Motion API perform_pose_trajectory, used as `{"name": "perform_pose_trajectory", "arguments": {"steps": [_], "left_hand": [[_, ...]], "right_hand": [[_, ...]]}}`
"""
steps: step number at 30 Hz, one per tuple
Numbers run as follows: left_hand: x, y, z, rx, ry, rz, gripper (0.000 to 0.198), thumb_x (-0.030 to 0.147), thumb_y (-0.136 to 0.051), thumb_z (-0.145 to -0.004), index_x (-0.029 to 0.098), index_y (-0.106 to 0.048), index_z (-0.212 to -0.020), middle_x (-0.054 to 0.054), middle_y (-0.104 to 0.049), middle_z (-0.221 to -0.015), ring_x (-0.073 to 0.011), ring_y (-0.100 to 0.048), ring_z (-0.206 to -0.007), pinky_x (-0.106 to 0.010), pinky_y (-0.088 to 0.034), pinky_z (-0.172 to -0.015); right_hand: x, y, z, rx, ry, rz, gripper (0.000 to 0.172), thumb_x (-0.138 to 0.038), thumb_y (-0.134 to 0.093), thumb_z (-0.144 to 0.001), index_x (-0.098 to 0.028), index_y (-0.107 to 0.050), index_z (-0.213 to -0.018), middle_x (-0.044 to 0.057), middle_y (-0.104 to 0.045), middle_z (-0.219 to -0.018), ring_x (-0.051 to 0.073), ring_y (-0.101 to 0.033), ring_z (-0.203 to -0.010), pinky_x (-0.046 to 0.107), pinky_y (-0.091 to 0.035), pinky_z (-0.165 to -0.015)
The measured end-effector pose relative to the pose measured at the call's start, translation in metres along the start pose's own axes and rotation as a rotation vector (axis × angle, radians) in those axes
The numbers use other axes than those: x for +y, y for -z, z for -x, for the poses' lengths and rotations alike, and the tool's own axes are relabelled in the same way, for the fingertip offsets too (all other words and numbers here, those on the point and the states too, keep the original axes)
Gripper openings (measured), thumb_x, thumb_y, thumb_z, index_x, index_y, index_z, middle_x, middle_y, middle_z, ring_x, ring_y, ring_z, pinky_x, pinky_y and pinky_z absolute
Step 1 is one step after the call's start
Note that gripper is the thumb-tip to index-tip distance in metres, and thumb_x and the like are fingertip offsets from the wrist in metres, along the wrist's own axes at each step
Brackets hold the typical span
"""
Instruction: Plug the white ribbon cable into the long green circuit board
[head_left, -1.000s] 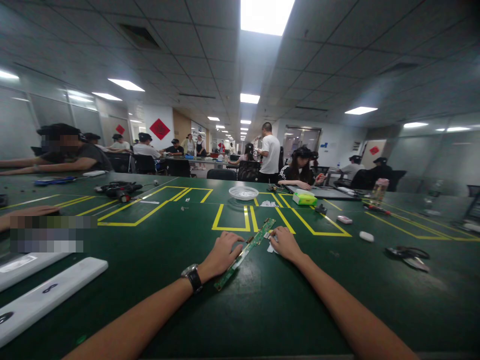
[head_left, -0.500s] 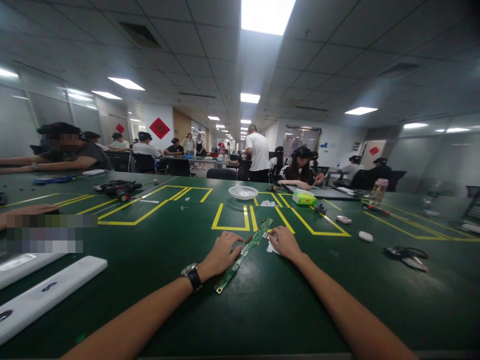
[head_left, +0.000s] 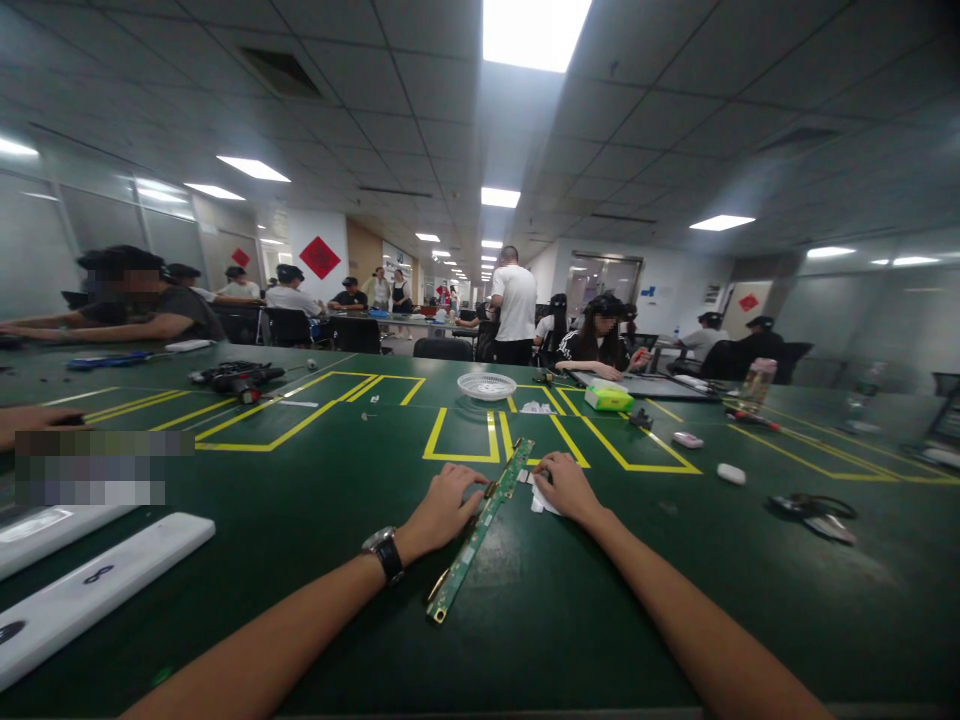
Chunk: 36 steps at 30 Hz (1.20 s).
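A long, narrow green circuit board (head_left: 480,535) lies slantwise between my hands on the green table (head_left: 322,600). My left hand (head_left: 448,505), below which a wristwatch (head_left: 384,553) shows, is at the board's left edge, thumb and fingers curled around part of that edge. On the other side, my right hand (head_left: 568,487) rests by small white pieces (head_left: 541,497), its fingers bent and the fingertips close to them. Whether it grips one of them is too small to tell.
Beyond the board stands a white basket (head_left: 487,386). A green tissue pack (head_left: 608,396), a white case (head_left: 731,473) and a dark cable bundle (head_left: 812,513) lie to the right. White bars (head_left: 105,590) and another person's hand (head_left: 34,425) are at left.
The board has shifted toward me, its near end lower and its far end slightly left. It now sits apart from my right hand. Both hands have barely moved.
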<state>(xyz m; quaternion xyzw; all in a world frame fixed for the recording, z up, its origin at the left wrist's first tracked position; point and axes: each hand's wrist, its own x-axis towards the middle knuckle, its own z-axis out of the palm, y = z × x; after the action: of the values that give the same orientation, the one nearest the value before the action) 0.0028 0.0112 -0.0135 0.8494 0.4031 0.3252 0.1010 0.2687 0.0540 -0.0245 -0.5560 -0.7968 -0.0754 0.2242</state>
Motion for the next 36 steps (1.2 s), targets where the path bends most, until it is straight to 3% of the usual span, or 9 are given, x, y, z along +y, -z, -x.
{"name": "perform_pose_trajectory", "arguments": {"steps": [2,6,11,16,22,30,36], "left_hand": [[0.000,0.000,0.000,0.007,-0.001,0.000,0.027,0.033,-0.043,-0.091,0.022,-0.061,-0.109,-0.006,-0.061,-0.110,-0.0218,-0.048,-0.105,-0.038,-0.038,-0.093],[-0.001,-0.001,-0.001,0.012,-0.009,0.002,0.026,0.033,-0.044,-0.091,0.022,-0.061,-0.107,-0.005,-0.062,-0.108,-0.0211,-0.048,-0.105,-0.036,-0.038,-0.092],[0.000,-0.001,0.000,-0.005,-0.003,-0.017,0.028,0.036,-0.042,-0.092,0.023,-0.060,-0.109,-0.005,-0.061,-0.111,-0.0216,-0.047,-0.106,-0.037,-0.037,-0.093],[-0.002,-0.003,0.001,-0.102,-0.019,-0.042,0.034,0.040,-0.039,-0.093,0.027,-0.053,-0.121,-0.005,-0.055,-0.126,-0.0232,-0.043,-0.114,-0.040,-0.035,-0.094],[-0.004,-0.006,0.003,-0.227,-0.062,-0.089,0.040,0.041,-0.032,-0.096,0.032,-0.045,-0.132,-0.004,-0.043,-0.141,-0.0254,-0.036,-0.122,-0.044,-0.032,-0.094],[0.003,0.000,0.003,-0.199,-0.141,-0.029,0.032,0.040,-0.038,-0.094,0.024,-0.063,-0.106,-0.005,-0.061,-0.112,-0.0214,-0.046,-0.103,-0.036,-0.034,-0.090],[0.007,0.004,0.002,-0.128,-0.137,-0.005,0.031,0.036,-0.037,-0.095,0.021,-0.063,-0.103,-0.006,-0.061,-0.097,-0.0198,-0.047,-0.094,-0.033,-0.037,-0.085]], "right_hand": [[-0.001,0.000,0.000,0.004,0.005,-0.010,0.019,-0.026,-0.051,-0.086,-0.017,-0.068,-0.087,0.008,-0.060,-0.096,0.020,-0.051,-0.095,0.030,-0.036,-0.085],[-0.004,0.001,0.001,-0.017,0.165,-0.068,0.017,-0.026,-0.052,-0.086,-0.018,-0.067,-0.090,0.007,-0.060,-0.098,0.019,-0.051,-0.095,0.030,-0.036,-0.087],[-0.008,0.003,0.001,0.001,0.107,-0.061,0.017,-0.027,-0.054,-0.085,-0.018,-0.068,-0.090,0.008,-0.060,-0.098,0.020,-0.051,-0.095,0.032,-0.036,-0.086],[-0.011,0.003,0.001,-0.027,0.270,-0.146,0.019,-0.019,-0.051,-0.086,-0.020,-0.068,-0.095,0.007,-0.061,-0.099,0.019,-0.052,-0.096,0.032,-0.036,-0.088],[-0.011,-0.001,0.000,-0.004,0.319,-0.214,0.017,-0.016,-0.054,-0.083,-0.020,-0.068,-0.091,0.007,-0.063,-0.093,0.020,-0.054,-0.093,0.035,-0.038,-0.086],[-0.029,0.002,0.006,-0.033,0.383,-0.303,0.016,-0.014,-0.054,-0.082,-0.019,-0.065,-0.092,0.006,-0.064,-0.093,0.020,-0.055,-0.093,0.034,-0.038,-0.087],[-0.048,0.008,0.010,-0.063,0.411,-0.343,0.016,-0.015,-0.055,-0.082,-0.019,-0.065,-0.093,0.006,-0.064,-0.094,0.020,-0.054,-0.095,0.034,-0.038,-0.087]]}}
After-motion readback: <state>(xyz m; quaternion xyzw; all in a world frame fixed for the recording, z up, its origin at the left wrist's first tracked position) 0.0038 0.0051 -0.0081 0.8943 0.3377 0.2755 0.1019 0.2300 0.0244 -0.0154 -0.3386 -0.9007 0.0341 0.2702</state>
